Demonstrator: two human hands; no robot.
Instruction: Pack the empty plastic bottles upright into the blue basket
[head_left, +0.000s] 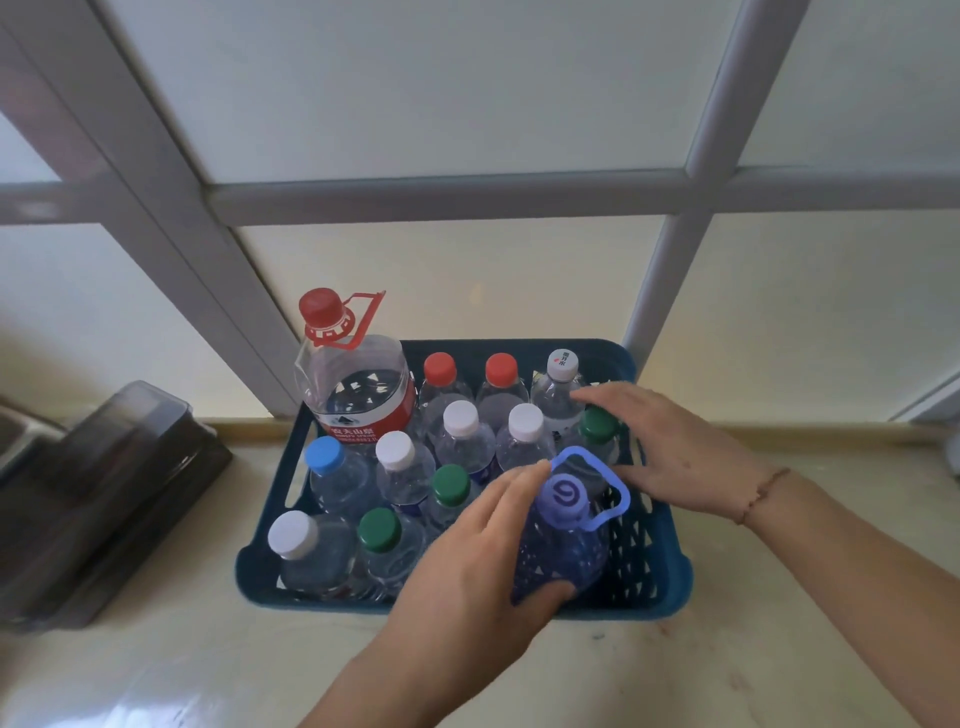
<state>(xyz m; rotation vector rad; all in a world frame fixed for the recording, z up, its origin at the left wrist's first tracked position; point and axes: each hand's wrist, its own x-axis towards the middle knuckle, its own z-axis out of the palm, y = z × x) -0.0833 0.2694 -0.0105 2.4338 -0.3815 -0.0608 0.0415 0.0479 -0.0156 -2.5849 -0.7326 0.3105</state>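
Blue basket (670, 566) was packed with upright bottles (457, 441); free room only at its right side. Dark container (104, 499) blocked counter (208, 665) left edge.

The blue basket (657, 566) occupies the lower centre of the frame, filled with upright capped bottles. The left hand (483, 566) grips the purple-tinted bottle (563, 545) at the basket's near right. The right hand (685, 457), fingers extended, rests on the green-capped bottle (597, 426).
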